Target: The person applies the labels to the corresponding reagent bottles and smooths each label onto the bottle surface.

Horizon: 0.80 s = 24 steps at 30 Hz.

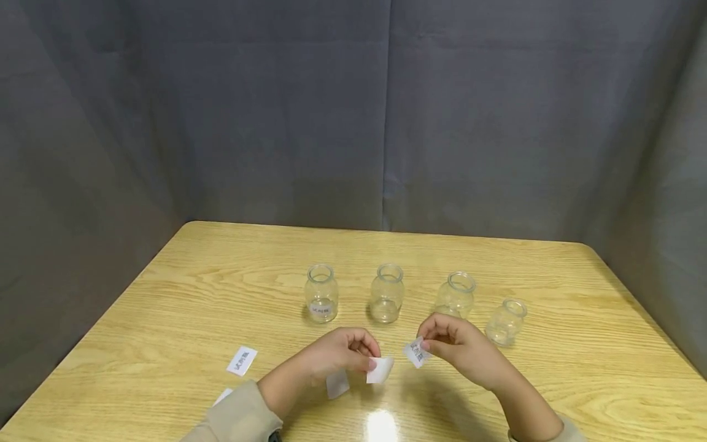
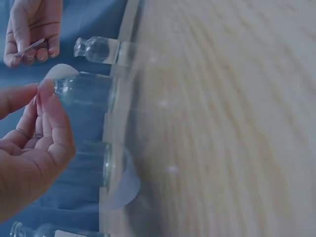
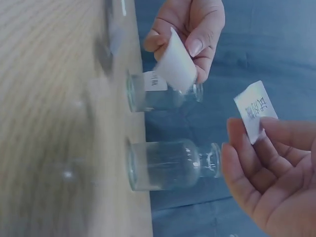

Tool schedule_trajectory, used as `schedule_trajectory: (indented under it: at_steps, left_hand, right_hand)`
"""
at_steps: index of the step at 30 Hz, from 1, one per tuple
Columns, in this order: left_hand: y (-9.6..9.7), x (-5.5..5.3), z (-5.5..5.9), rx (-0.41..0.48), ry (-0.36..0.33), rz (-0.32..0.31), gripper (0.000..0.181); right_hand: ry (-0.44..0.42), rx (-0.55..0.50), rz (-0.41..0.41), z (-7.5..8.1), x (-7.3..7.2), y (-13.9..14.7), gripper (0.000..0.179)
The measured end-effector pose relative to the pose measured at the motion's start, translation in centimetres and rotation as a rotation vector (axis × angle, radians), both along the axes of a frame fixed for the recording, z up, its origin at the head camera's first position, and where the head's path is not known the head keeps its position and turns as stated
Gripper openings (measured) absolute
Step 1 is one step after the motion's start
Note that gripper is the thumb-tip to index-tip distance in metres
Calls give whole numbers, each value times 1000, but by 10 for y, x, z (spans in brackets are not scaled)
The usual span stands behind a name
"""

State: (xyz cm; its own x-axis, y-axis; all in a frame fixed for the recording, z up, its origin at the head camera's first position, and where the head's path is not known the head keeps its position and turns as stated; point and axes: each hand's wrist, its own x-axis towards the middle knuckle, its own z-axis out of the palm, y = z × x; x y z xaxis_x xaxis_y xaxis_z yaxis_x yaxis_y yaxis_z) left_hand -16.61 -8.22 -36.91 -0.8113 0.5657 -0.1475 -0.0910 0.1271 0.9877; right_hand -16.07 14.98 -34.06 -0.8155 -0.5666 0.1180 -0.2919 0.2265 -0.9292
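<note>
My left hand (image 1: pixel 345 353) pinches a curled blank white slip of paper (image 1: pixel 379 371) between thumb and fingers. To its right, my right hand (image 1: pixel 466 351) holds a small white label with black writing (image 1: pixel 416 353) by its edge, the writing showing in the right wrist view too. Both hands are above the table, just in front of a row of glass bottles, and the two pieces are apart. The leftmost bottle (image 1: pixel 321 285) bears a similar label (image 1: pixel 320 310) low on its side. Nearest the right hand stand a clear bottle (image 1: pixel 456 294) and, farther right, another bottle (image 1: pixel 506 322).
Another glass bottle (image 1: pixel 386 293) stands in the row behind the left hand. A blank white slip (image 1: pixel 337 384) lies beneath that hand. On the left of the wooden table (image 1: pixel 166 331) lies a written label (image 1: pixel 242 360); another white piece (image 1: pixel 223 396) is partly hidden by the sleeve.
</note>
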Motion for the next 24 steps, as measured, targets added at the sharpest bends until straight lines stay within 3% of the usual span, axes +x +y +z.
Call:
schedule_trajectory:
  at_steps: [6,11,19,24]
  left_hand:
    - [6,0,-7,-45,-17,-34,12]
    - [7,-2,-6,-9,-41,-36,14]
    - [8,-7,-2,23,-15,-7,24]
    - [14,-8,-7,59,10,64,23]
  right_hand:
    - [-2,3,30,-8,-3,-4,10]
    - [-3,44,-29,-11,-5,-9,15]
    - [-10,37,-130,-14,-8,-18,20]
    - [-48,-12,-148,-19,-8,-21,21]
